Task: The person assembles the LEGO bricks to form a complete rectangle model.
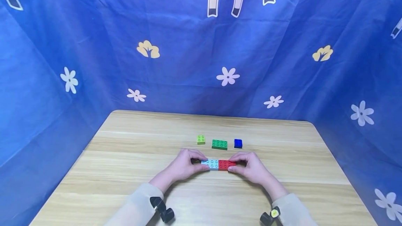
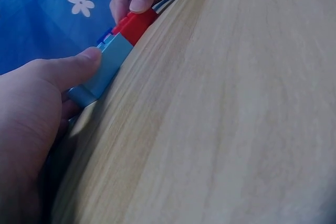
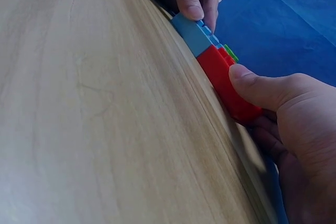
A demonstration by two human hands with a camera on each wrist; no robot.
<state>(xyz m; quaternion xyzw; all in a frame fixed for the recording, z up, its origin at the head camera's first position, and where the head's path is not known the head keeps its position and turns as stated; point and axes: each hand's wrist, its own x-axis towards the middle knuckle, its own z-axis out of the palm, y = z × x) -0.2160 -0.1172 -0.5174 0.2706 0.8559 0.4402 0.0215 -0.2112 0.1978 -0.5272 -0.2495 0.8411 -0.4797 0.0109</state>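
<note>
A light blue building brick [image 1: 212, 164] and a red building brick [image 1: 224, 165] lie end to end on the wooden table, their short sides touching. My left hand [image 1: 185, 165] pinches the light blue one between thumb and fingers at its outer end. On the other side, my right hand [image 1: 252, 167] pinches the red one the same way. The left wrist view shows the left thumb on the near long side of the light blue brick [image 2: 109, 64]. In the right wrist view, the right thumb presses the near side of the red brick [image 3: 223, 80].
Behind the hands stand a lime green brick [image 1: 201, 140], a longer green brick [image 1: 219, 144] and a dark blue brick [image 1: 238, 143], spaced in a row. Blue patterned cloth [image 1: 185, 62] hangs around the back and sides of the wooden table [image 1: 216, 198].
</note>
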